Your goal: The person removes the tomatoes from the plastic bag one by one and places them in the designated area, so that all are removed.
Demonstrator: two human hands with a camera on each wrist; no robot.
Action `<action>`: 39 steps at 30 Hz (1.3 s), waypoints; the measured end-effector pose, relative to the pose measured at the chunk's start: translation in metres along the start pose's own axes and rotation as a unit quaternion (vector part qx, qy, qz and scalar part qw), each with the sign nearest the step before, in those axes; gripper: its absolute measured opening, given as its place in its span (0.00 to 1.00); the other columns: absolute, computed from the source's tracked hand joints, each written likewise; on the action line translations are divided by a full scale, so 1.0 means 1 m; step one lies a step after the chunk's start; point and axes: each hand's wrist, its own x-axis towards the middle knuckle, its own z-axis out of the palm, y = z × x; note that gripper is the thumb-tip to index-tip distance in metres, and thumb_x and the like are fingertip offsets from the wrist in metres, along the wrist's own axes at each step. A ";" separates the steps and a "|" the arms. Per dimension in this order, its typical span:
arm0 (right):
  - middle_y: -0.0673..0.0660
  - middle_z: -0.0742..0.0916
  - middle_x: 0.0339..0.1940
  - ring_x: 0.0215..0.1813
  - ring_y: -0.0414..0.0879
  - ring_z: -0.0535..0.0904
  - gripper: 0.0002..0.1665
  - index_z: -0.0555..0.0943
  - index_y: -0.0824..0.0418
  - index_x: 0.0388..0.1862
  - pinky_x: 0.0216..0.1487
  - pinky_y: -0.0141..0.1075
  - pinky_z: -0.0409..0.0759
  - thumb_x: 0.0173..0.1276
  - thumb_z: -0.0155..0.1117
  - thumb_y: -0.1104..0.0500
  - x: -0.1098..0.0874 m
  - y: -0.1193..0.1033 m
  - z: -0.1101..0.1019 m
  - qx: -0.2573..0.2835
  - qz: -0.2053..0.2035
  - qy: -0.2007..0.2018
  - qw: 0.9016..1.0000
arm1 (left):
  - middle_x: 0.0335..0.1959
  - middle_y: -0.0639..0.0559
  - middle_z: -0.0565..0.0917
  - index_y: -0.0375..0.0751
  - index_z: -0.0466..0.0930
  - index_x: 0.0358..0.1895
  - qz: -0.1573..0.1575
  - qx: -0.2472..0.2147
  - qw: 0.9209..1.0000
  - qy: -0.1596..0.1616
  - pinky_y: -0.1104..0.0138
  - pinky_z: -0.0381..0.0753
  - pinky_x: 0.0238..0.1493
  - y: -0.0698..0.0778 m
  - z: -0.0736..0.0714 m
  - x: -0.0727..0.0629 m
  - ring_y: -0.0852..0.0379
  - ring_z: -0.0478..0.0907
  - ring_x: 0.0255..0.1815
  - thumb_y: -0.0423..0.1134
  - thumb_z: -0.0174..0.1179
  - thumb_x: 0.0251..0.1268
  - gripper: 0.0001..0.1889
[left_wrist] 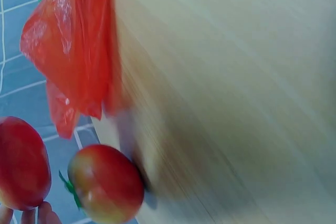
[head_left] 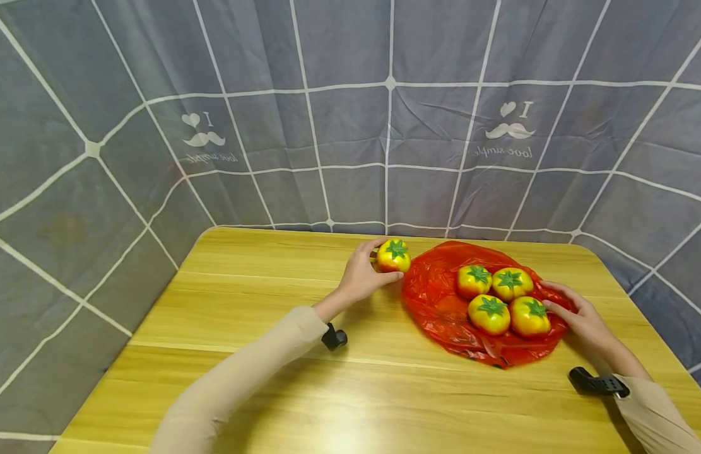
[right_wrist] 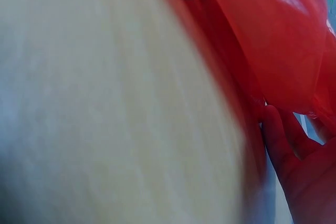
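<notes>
My left hand holds a yellow-and-red tomato with a green star-shaped top, just left of a red plastic bag. In the left wrist view the fingers reach the held tomato, and a second tomato sits on the table beside it. From the head that second one is mostly hidden. Several more tomatoes lie on the spread bag. My right hand rests at the bag's right edge, thumb and forefinger straight and apart, close to the nearest tomato.
The wooden table reaches back to a grey curtain with white lines, which also runs along both sides. A black wrist strap is on the right arm, and a black device is at the left wrist.
</notes>
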 end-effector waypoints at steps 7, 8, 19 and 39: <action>0.28 0.75 0.55 0.50 0.19 0.74 0.27 0.67 0.59 0.69 0.45 0.15 0.75 0.72 0.51 0.68 0.000 0.000 -0.001 -0.035 0.005 0.002 0.999 | 0.60 0.42 0.74 0.39 0.69 0.65 0.002 -0.014 0.999 0.033 0.52 0.75 0.55 -0.011 -0.012 -0.004 0.46 0.73 0.54 0.41 0.74 0.47 0.39; 0.27 0.74 0.55 0.50 0.19 0.74 0.26 0.67 0.58 0.69 0.45 0.15 0.74 0.72 0.51 0.68 0.000 -0.001 -0.001 -0.043 0.006 0.004 0.999 | 0.60 0.41 0.73 0.39 0.69 0.66 0.002 -0.017 0.999 0.036 0.51 0.75 0.55 -0.013 -0.013 -0.004 0.45 0.73 0.55 0.41 0.74 0.47 0.39; 0.27 0.74 0.55 0.50 0.19 0.73 0.26 0.68 0.57 0.69 0.45 0.15 0.74 0.72 0.51 0.67 0.001 -0.003 0.001 -0.034 0.015 0.002 0.999 | 0.59 0.41 0.74 0.37 0.69 0.65 -0.026 -0.026 0.996 0.082 0.54 0.75 0.54 -0.033 -0.033 -0.014 0.45 0.73 0.55 0.40 0.75 0.46 0.39; 0.26 0.74 0.55 0.50 0.18 0.74 0.27 0.67 0.58 0.69 0.45 0.15 0.75 0.72 0.51 0.67 0.001 -0.007 0.000 -0.049 0.018 -0.003 0.999 | 0.60 0.37 0.74 0.35 0.68 0.66 -0.106 -0.027 0.991 0.072 0.54 0.76 0.55 -0.061 -0.050 -0.019 0.41 0.75 0.53 0.38 0.74 0.48 0.39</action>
